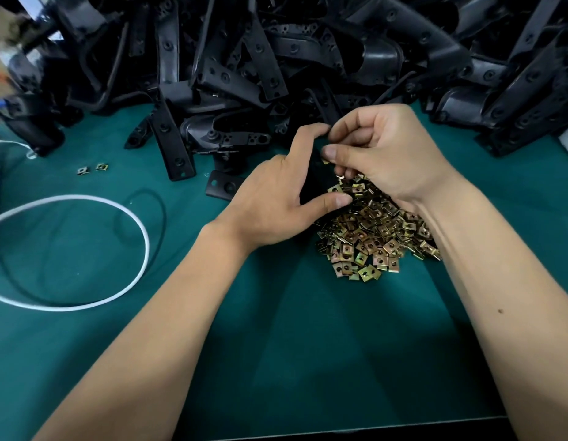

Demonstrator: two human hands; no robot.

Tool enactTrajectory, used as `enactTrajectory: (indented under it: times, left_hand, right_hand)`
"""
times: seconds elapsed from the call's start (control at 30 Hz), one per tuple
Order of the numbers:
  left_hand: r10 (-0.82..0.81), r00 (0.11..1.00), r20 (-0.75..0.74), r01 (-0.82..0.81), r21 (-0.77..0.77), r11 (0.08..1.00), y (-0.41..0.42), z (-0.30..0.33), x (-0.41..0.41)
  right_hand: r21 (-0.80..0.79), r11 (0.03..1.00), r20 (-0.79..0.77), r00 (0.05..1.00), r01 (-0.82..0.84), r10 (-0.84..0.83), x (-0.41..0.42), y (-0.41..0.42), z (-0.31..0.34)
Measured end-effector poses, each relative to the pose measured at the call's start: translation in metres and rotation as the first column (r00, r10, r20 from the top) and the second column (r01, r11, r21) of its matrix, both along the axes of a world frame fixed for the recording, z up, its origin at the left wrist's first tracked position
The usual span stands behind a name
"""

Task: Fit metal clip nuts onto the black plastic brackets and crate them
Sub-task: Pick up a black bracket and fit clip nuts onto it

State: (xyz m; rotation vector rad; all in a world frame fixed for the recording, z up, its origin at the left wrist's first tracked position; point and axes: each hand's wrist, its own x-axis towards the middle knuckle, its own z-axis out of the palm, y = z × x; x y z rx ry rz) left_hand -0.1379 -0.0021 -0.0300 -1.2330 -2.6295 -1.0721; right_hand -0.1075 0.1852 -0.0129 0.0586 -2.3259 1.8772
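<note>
My left hand (276, 198) grips a black plastic bracket (316, 176) between thumb and fingers, just above a heap of brass-coloured clip nuts (372, 237) on the green mat. A clip nut (335, 188) sits on the bracket's lower edge beside my left thumb. My right hand (391, 160) is curled over the bracket's top end, its thumb and fingertips pinching there at a small clip nut (325, 161). Most of the bracket is hidden between the two hands.
A large pile of black brackets (276, 52) fills the back of the green mat (276, 329). A single bracket (220, 186) lies flat left of my hands. Two stray clip nuts (91, 168) lie at the left. A white cable (85, 249) loops across the left side.
</note>
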Motion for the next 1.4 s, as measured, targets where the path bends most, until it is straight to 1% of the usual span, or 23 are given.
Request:
enactTrajectory:
  times: [0.07, 0.17, 0.3, 0.4, 0.47, 0.53, 0.6, 0.67, 0.73, 0.8, 0.83, 0.87, 0.93, 1.0, 1.03, 1.17, 1.3, 1.4]
  left_hand:
    - [0.018, 1.0, -0.021, -0.018, -0.004, 1.0, 0.0, 0.0, 0.0]
    - [0.007, 1.0, -0.009, -0.007, -0.01, 1.0, 0.001, 0.001, 0.0]
    - [-0.026, 0.999, 0.019, 0.026, -0.018, 0.999, 0.001, 0.001, -0.001]
    - [-0.025, 0.999, 0.032, 0.025, 0.022, 0.999, 0.001, -0.002, 0.0]
    - [0.009, 0.998, 0.066, -0.014, 0.078, 0.997, 0.002, -0.007, -0.001]
    - [0.081, 0.993, 0.08, -0.092, 0.137, 0.986, 0.003, -0.009, -0.004]
    - [0.158, 0.984, 0.084, -0.173, 0.201, 0.964, 0.0, -0.009, -0.009]
    - [0.193, 0.975, 0.107, -0.214, 0.246, 0.945, -0.005, -0.007, -0.013]
    - [0.184, 0.973, 0.136, -0.212, 0.239, 0.948, -0.006, -0.006, -0.013]
    - [0.171, 0.971, 0.168, -0.204, 0.207, 0.957, -0.007, -0.006, -0.013]
    - [0.164, 0.969, 0.182, -0.199, 0.194, 0.961, -0.008, -0.006, -0.015]
    - [0.152, 0.967, 0.206, -0.191, 0.185, 0.964, -0.011, -0.004, -0.017]
    - [0.118, 0.946, 0.301, -0.183, 0.198, 0.963, -0.017, -0.002, -0.023]
    - [0.071, 0.915, 0.397, -0.185, 0.257, 0.949, -0.022, -0.001, -0.026]
    - [0.058, 0.908, 0.416, -0.189, 0.282, 0.941, -0.023, -0.002, -0.027]
    - [0.038, 0.902, 0.43, -0.206, 0.349, 0.914, -0.023, -0.007, -0.031]
    - [0.006, 0.878, 0.479, -0.213, 0.38, 0.9, -0.023, -0.008, -0.029]
    - [0.002, 0.872, 0.489, -0.224, 0.397, 0.89, -0.022, -0.007, -0.027]
  right_hand:
    - [-0.015, 1.0, -0.01, 1.0, 0.01, -0.011, 0.0, 0.0, -0.001]
    - [-0.015, 1.0, -0.003, 1.0, 0.014, -0.014, -0.001, -0.002, -0.002]
    - [0.053, 0.999, -0.022, 1.0, -0.008, 0.009, -0.003, -0.004, -0.002]
    - [0.077, 0.997, -0.05, 0.999, 0.01, -0.006, -0.003, -0.006, -0.004]
    - [0.05, 0.997, -0.064, 0.997, 0.055, -0.052, -0.001, -0.011, -0.007]
    - [0.027, 0.996, -0.066, 0.994, 0.088, -0.086, 0.003, -0.016, -0.012]
    - [0.078, 0.993, -0.068, 0.994, 0.092, -0.087, 0.005, -0.015, -0.015]
    - [0.093, 0.993, -0.051, 0.996, 0.074, -0.07, 0.005, -0.01, -0.016]
    - [0.1, 0.994, -0.037, 0.998, 0.045, -0.041, 0.006, -0.008, -0.018]
    - [0.188, 0.98, -0.074, 0.996, 0.064, -0.051, 0.005, -0.01, -0.021]
    - [0.2, 0.976, -0.088, 0.994, 0.083, -0.067, 0.004, -0.011, -0.023]
    - [0.179, 0.979, -0.092, 0.992, 0.098, -0.083, 0.003, -0.013, -0.024]
    - [0.115, 0.987, -0.081, 0.991, 0.112, -0.103, 0.001, -0.011, -0.028]
    - [0.106, 0.989, -0.08, 0.992, 0.101, -0.093, -0.001, -0.008, -0.03]
    - [0.115, 0.99, -0.08, 0.994, 0.088, -0.079, -0.001, -0.007, -0.031]
    - [0.136, 0.99, -0.066, 0.998, 0.023, -0.014, -0.002, -0.006, -0.033]
    - [0.16, 0.987, -0.056, 0.998, -0.002, 0.012, -0.002, -0.005, -0.032]
    - [0.191, 0.981, -0.055, 0.998, -0.022, 0.033, -0.001, -0.005, -0.029]
